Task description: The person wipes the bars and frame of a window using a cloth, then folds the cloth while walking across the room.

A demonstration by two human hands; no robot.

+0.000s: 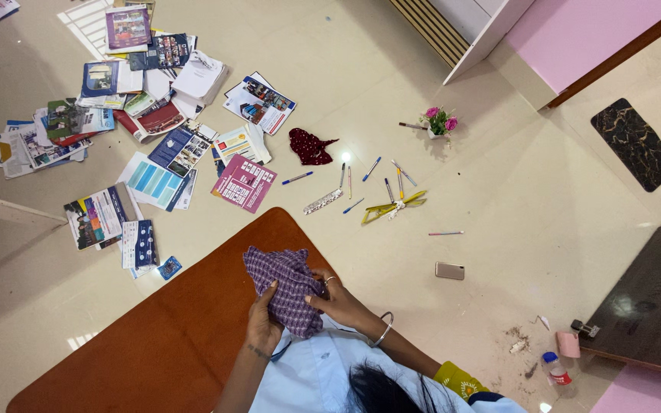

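Cloth (288,291) on table (170,336), btwn hands

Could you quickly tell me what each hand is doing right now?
Left hand: closed on the checked purple cloth.
Right hand: closed on the same cloth.

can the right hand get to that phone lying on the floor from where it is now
Probably not without bending down. The right hand grips the purple checked cloth together with the left hand above the brown table. The phone lies on the floor, below table level and off to the side, though nothing blocks the way.
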